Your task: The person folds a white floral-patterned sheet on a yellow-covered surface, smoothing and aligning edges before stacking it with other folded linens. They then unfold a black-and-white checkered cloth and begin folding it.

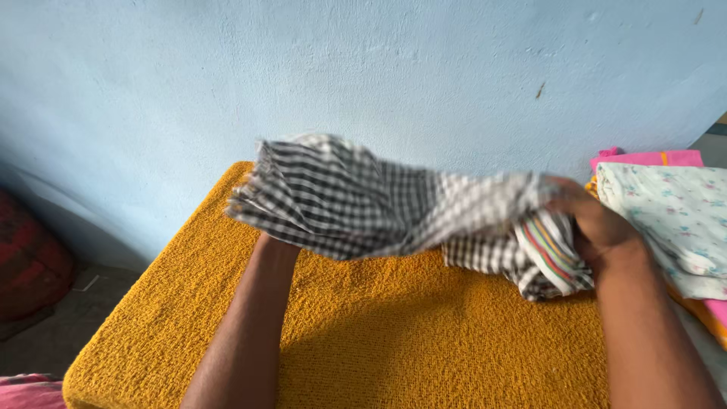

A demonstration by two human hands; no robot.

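My right hand [598, 223] is closed on one end of the checked cloth [363, 201], pinching it where a band of red, green and yellow stripes hangs down. My left hand is hidden under the other end, so I cannot tell its grip. The black-and-white cloth, blurred, stretches between them above the table's orange cover [363, 341]. A pale printed garment [674, 220] lies just right.

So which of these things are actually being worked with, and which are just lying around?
In use:
- checked cloth, held up in both hands
- left hand, hidden under the cloth
- right hand, gripping its striped edge
- yellow textured cover, the surface beneath

Lying about:
- pale printed garment at the right
- pink fabric under it
- red bundle on the floor
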